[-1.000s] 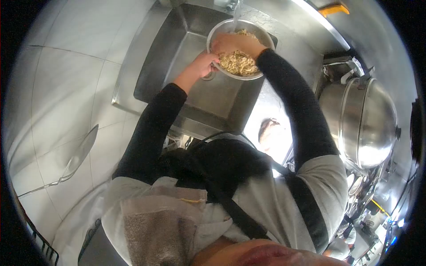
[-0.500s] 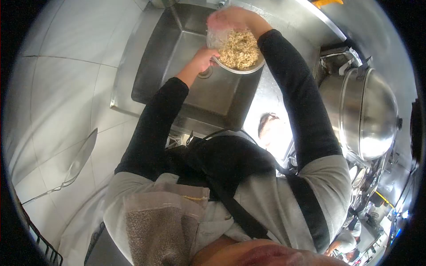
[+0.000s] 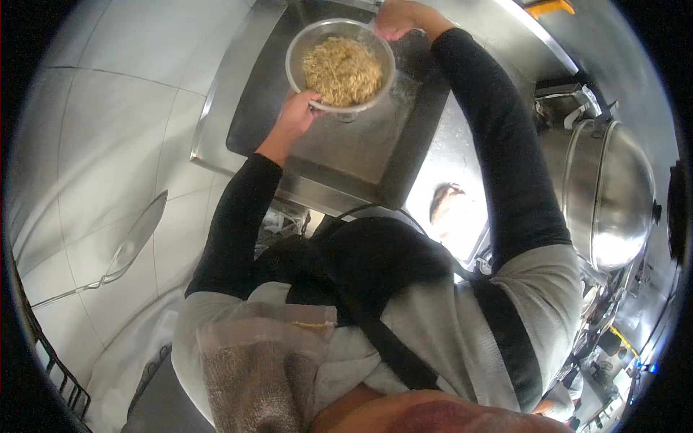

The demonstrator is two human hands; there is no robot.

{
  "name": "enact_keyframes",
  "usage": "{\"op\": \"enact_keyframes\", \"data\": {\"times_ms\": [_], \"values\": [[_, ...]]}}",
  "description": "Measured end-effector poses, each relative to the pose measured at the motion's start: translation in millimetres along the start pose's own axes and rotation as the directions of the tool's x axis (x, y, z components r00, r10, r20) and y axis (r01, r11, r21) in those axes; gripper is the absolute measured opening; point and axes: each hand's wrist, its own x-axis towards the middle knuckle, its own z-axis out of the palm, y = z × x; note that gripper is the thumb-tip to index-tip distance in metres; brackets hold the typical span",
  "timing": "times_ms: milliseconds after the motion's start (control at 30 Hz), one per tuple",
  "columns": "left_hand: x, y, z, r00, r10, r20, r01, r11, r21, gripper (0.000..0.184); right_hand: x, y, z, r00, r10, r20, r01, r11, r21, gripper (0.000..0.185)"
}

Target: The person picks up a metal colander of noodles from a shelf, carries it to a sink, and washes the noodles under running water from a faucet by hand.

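Note:
A round metal bowl [image 3: 294, 63] is held over the sink, filled with pale yellow-brown noodles [image 3: 343, 71]. My left hand [image 3: 294, 119] grips the near left part of its rim, fingers closed. Just beyond the bowl's far right rim is my right hand [image 3: 401, 19], its fingers curled. Whatever lies under those fingers is hidden, and I cannot tell whether they touch the rim.
Below the bowl is the steel sink [image 3: 361, 155], its drain partly covered. A bright steel counter [image 3: 447, 155] runs along its right side. Farther right stands a large domed steel pot [image 3: 624, 195]. A long-handled strainer [image 3: 130, 242] hangs by the tiled wall [image 3: 119, 123].
The bowl has moved left and levelled, so its whole round opening shows. My right hand, blurred over the noodles before, is now beyond the far right rim. My left hand still grips the bowl.

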Motion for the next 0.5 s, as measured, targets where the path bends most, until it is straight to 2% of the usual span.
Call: {"op": "enact_keyframes", "data": {"times_ms": [33,100,133,167,200,233,267,300,367,400,433,467,500], "values": [[10,-1,-3,0.999,-0.005,-0.043,0.003,0.999,-0.042,0.041,2,-6,-1,0.989,0.027,-0.145,-0.021,0.999,0.043,0.023],[25,-9,-4,0.995,-0.015,-0.103,0.000,0.989,-0.149,0.044,-6,-20,-6,0.905,0.114,-0.409,-0.055,0.987,0.153,0.025],[32,-8,0,0.992,-0.007,-0.123,-0.020,0.976,-0.218,0.048,-10,-34,-30,0.876,0.307,-0.371,-0.170,0.918,0.359,0.030],[33,-8,5,0.989,0.002,-0.149,-0.045,0.958,-0.284,0.053,-7,-58,-59,0.866,0.463,-0.188,-0.126,0.566,0.814,0.032],[26,-3,18,0.988,0.104,-0.111,-0.131,0.951,-0.280,0.050,-1,-83,-89,0.868,0.494,0.048,-0.069,0.024,0.997,0.034],[27,-4,19,0.994,0.076,-0.077,-0.096,0.950,-0.298,0.050,3,-97,-103,0.882,0.392,0.261,-0.017,-0.527,0.850,0.037],[31,-4,20,0.998,0.050,-0.043,-0.061,0.947,-0.316,0.050,9,-90,-84,0.927,0.374,0.017,0.178,-0.480,0.859,0.038],[35,-4,22,1.000,0.027,-0.005,-0.027,0.943,-0.333,0.050,10,-80,-68,0.879,0.476,0.019,0.213,-0.429,0.878,0.035],[35,-10,30,0.999,0.003,-0.054,-0.018,0.961,-0.277,0.049,14,-80,-70,0.750,0.661,0.008,0.262,-0.309,0.914,0.029],[35,-11,33,0.998,-0.024,-0.052,0.009,0.962,-0.272,0.048,15,-79,-72,0.760,0.650,0.012,0.055,-0.082,0.995,0.033],[38,-14,36,0.998,-0.052,-0.048,0.037,0.963,-0.269,0.048,16,-75,-66,0.767,0.641,0.021,-0.158,0.156,0.975,0.037],[37,-18,41,0.999,-0.002,-0.040,-0.005,0.985,-0.174,0.048,16,-72,-58,0.771,0.636,0.037,-0.355,0.382,0.853,0.041],[35,-21,43,0.999,0.054,0.000,-0.054,0.998,-0.029,0.048,16,-70,-50,0.771,0.634,0.054,-0.514,0.570,0.641,0.044]]}}
